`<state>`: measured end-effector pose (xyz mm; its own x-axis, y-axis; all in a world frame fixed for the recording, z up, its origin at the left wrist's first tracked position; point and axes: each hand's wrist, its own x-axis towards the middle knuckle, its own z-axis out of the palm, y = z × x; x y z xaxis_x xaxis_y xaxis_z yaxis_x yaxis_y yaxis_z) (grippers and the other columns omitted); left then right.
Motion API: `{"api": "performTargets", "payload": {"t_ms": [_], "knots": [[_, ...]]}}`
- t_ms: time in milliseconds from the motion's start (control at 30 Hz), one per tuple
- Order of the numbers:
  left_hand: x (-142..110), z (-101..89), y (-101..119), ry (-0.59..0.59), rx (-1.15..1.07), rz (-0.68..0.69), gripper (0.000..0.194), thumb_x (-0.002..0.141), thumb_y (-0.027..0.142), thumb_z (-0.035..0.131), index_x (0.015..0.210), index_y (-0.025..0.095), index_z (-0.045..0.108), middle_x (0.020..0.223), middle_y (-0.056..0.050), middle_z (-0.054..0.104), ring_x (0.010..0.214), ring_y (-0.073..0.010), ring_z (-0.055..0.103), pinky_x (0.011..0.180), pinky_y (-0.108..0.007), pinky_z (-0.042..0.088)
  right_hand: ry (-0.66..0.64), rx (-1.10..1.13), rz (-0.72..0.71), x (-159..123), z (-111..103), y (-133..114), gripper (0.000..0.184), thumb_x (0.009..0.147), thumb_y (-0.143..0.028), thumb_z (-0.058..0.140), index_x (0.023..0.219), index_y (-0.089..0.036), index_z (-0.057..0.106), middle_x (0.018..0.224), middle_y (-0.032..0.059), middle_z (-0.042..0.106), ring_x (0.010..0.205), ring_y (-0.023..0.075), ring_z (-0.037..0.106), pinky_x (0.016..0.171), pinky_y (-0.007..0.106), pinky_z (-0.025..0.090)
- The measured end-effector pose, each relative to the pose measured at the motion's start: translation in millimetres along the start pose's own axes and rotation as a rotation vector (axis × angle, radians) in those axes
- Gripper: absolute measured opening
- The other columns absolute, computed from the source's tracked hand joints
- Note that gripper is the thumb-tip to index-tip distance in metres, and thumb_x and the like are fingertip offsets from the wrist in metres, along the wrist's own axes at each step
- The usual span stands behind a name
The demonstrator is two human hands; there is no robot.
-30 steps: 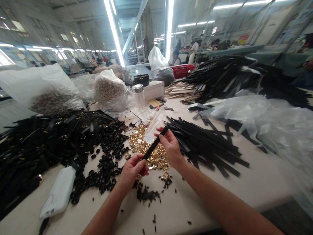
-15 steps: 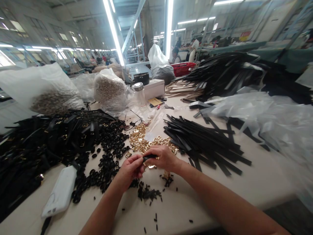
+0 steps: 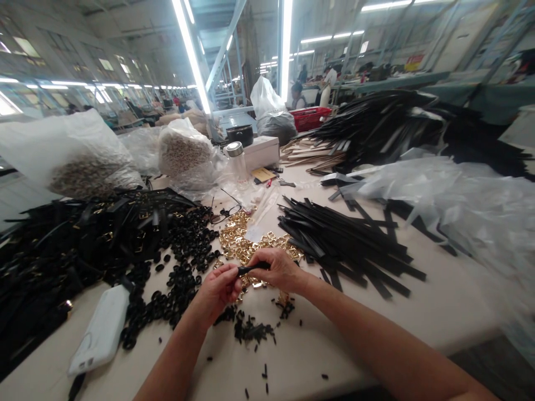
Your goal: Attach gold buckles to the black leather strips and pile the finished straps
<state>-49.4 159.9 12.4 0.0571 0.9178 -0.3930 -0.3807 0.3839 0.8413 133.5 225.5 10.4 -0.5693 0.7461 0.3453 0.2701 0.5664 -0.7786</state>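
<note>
A short black strap (image 3: 252, 268) spans the gap between my two hands over the middle of the table. My left hand (image 3: 221, 287) pinches its left end between thumb and fingers. My right hand (image 3: 279, 269) is closed round the other end, and the fingers hide part of it. Just beyond the hands lies a heap of gold buckles (image 3: 238, 236). Small black bits (image 3: 253, 329) are scattered on the table below my hands, with a few gold pieces (image 3: 285, 303) beside them. To the left spreads a pile of black rings (image 3: 186, 256).
Black straps with buckles (image 3: 104, 228) pile up at left, beside a white power bank (image 3: 100, 328). Loose black strips (image 3: 343, 242) lie at right, near plastic sheeting (image 3: 451, 195). A glass bottle (image 3: 237, 164), eyeglasses (image 3: 225, 210) and filled bags (image 3: 186, 150) stand or lie farther back.
My hands have drawn slightly apart, so more of the black strap shows between them. The whole view has shifted a little. Both hands still hold the strap.
</note>
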Motion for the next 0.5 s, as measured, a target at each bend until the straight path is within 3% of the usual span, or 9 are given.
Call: {"api": "performTargets", "payload": {"t_ms": [100,267,367,500], "knots": [[1.3,1.9,-2.1,0.042,0.195,0.17,0.029,0.071,0.036,0.077,0.09,0.017,0.066,0.07,-0.001,0.067,0.053,-0.0091,0.058,0.05,-0.018,0.047,0.011,-0.084,-0.036,-0.1,-0.2,1.5,0.005,0.077,-0.021,0.073,0.076,-0.02,0.068,0.069,-0.0036,0.066,0.064,0.0102,0.058,0.06,0.019,0.037],[1.0,4.5,-2.0,0.06,0.755,0.706,0.013,0.08,0.027,0.069,0.091,0.021,0.072,0.095,-0.005,0.071,0.091,-0.0195,0.064,0.084,-0.031,0.05,0.044,-0.266,-0.108,-2.0,4.6,1.5,0.01,0.078,-0.026,0.073,0.076,-0.02,0.066,0.071,-0.0013,0.067,0.067,0.0124,0.06,0.06,0.021,0.035],[0.1,4.5,-1.1,0.059,0.899,0.833,0.008,0.084,0.023,0.065,0.088,0.022,0.072,0.094,-0.005,0.07,0.091,-0.0194,0.064,0.086,-0.032,0.05,0.037,-0.295,-0.129,-3.0,7.8,-1.2,0.009,0.079,-0.025,0.073,0.078,-0.02,0.065,0.074,-0.0007,0.069,0.07,0.013,0.062,0.061,0.021,0.036],[-4.1,3.8,0.3,0.131,0.924,0.947,0.006,0.085,0.02,0.063,0.086,0.021,0.069,0.095,-0.005,0.068,0.091,-0.0191,0.063,0.085,-0.032,0.049,0.046,-0.306,-0.102,-0.7,3.6,-1.9,0.009,0.079,-0.023,0.072,0.076,-0.02,0.065,0.071,-0.0018,0.067,0.068,0.0125,0.06,0.061,0.021,0.035]]}}
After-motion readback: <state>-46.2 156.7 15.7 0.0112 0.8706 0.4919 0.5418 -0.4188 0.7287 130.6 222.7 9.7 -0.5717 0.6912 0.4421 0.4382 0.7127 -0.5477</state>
